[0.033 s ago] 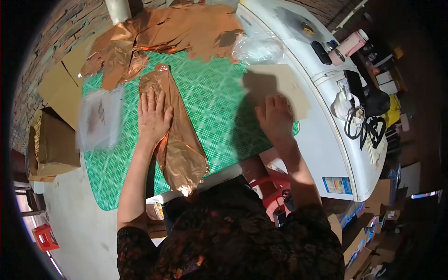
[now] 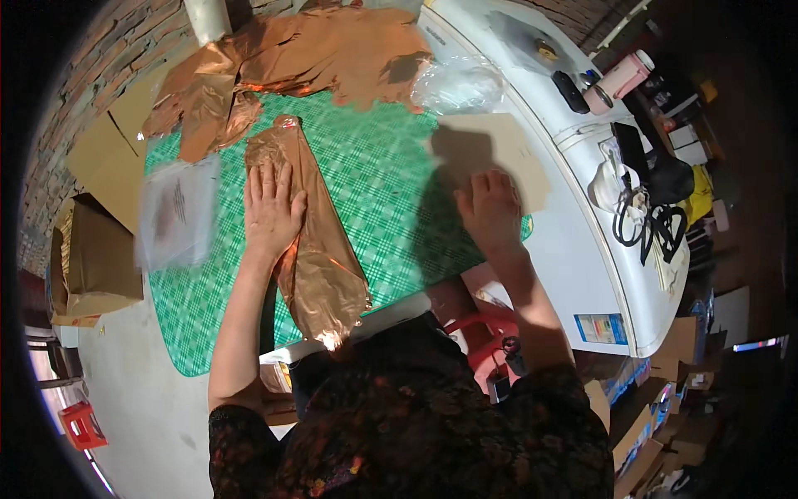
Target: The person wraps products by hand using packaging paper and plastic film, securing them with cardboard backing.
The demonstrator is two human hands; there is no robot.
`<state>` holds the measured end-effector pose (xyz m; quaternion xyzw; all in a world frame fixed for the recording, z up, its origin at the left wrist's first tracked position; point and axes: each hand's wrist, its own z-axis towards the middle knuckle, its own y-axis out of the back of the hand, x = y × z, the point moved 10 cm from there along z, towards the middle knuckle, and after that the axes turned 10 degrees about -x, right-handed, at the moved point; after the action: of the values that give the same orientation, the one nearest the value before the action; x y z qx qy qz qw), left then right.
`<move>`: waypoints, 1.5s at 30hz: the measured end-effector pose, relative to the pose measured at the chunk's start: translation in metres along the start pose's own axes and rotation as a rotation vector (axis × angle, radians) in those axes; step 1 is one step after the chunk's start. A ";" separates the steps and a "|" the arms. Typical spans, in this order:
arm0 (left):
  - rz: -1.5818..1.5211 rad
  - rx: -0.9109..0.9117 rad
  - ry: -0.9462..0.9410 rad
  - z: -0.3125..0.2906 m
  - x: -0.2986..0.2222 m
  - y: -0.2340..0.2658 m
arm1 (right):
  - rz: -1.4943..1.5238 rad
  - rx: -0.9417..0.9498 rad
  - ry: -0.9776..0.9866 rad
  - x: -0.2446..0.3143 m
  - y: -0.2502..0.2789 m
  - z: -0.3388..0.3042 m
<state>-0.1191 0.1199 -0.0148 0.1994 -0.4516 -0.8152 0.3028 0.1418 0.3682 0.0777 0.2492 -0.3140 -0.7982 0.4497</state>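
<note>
Well, the long copper-coloured foil strip (image 2: 326, 241) lies on the green checked tablecloth (image 2: 382, 183), reaching its front edge. The left hand (image 2: 270, 216) lies flat on the strip, gripping nothing, maybe so the thin foil won't slide. The right hand (image 2: 489, 212) is flat too, grabbing nothing, over the tan cardboard's (image 2: 509, 145) edge, perhaps for leaning. Behind, a crinkly foil sheet (image 2: 332, 58) lies, maybe out of the way

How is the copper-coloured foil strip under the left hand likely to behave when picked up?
The foil strip will probably be floppy, since its surface is wrinkled and creased. It looks light for its size and could crumple or tear, as its edges appear thin. Its shiny finish suggests it may slide on the green checked table covering.
</note>
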 end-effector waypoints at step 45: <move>0.032 -0.042 -0.013 -0.002 0.000 -0.002 | -0.015 0.550 -0.412 -0.196 -0.034 0.012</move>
<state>-0.1186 0.1196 -0.0170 0.1805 -0.4394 -0.8210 0.3168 0.2066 0.5565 0.0837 0.1969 -0.6001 -0.7203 0.2868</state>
